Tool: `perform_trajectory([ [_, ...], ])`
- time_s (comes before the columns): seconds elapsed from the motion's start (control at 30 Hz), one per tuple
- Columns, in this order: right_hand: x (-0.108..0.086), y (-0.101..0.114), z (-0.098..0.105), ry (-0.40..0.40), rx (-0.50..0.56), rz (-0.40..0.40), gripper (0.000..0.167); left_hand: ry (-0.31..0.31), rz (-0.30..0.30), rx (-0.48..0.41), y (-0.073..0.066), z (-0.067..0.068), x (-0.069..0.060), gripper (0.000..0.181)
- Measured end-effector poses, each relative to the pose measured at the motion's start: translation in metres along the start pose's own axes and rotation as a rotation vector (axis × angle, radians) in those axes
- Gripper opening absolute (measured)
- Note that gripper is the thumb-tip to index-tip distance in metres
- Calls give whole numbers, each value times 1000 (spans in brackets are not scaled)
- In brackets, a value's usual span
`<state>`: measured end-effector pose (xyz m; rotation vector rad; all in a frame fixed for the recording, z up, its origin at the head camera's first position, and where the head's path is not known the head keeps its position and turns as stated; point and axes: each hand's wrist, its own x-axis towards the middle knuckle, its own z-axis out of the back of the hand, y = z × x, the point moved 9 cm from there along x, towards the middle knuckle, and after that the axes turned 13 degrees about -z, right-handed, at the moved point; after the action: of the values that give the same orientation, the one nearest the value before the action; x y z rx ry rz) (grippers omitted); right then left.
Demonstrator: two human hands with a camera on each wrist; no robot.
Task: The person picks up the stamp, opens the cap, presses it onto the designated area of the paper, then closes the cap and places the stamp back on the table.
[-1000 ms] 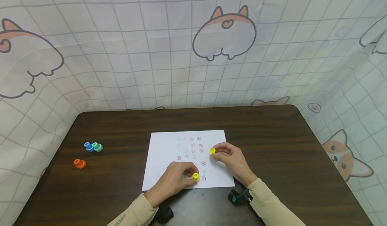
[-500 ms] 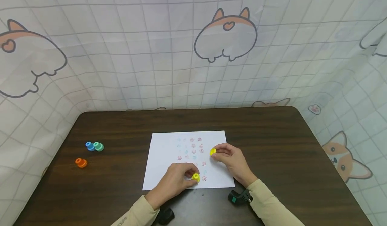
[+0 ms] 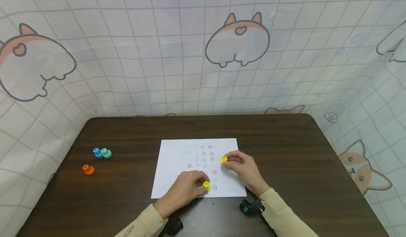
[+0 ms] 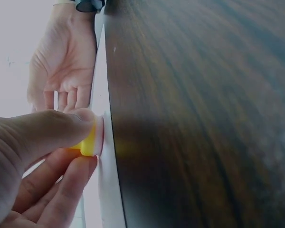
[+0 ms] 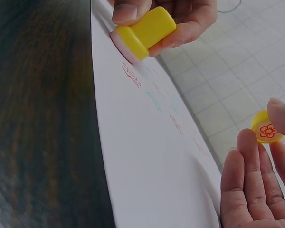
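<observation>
On the white sheet of paper (image 3: 171,159) my left hand (image 3: 184,189) pinches a yellow stamp (image 3: 206,185) between thumb and fingers. Its pale base meets the paper near the sheet's front edge, as the right wrist view shows with the stamp (image 5: 152,28) leaning. Over the right side of the sheet, my right hand (image 3: 244,167) pinches a small yellow cap (image 3: 223,159). A red flower picture marks the end of that cap (image 5: 267,130) in the right wrist view. Rows of small red and blue flower prints (image 3: 204,153) cover the middle of the paper.
A blue stamp (image 3: 97,152) and a green stamp (image 3: 106,153) stand side by side on the left of the dark wooden table (image 3: 279,141). An orange stamp (image 3: 88,169) is just in front of them. Behind the table hangs a grid-patterned curtain (image 3: 177,71).
The head view has shifted slightly, so the whole scene sits a little lower and farther right. Both hands keep their holds and stay nearly still over the paper.
</observation>
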<state>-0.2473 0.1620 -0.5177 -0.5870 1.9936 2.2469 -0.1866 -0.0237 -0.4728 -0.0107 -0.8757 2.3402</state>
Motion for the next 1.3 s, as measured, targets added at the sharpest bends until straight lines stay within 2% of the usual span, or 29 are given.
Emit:
perform_trajectory([
  [0.33,0,-1,3,-10,-14,11,41,7,-22,-53,6,-3,2,17],
  [0.6,0,-1,3,-14,-11,12,41,20,-79,-22,-1,-1,3,18],
  [0.73,0,-1,4,-22,-12,11,39,6,-82,-34,-1,3,4,19],
  [0.87,0,-1,4,-25,-10,12,39,-41,-68,-90,2,11,5,21],
  [1.07,-2,6,1,-3,-21,45,41,-172,20,-216,10,30,6,23],
  [1.3,-8,24,-1,1,-38,104,40,-339,80,-443,20,48,4,29],
])
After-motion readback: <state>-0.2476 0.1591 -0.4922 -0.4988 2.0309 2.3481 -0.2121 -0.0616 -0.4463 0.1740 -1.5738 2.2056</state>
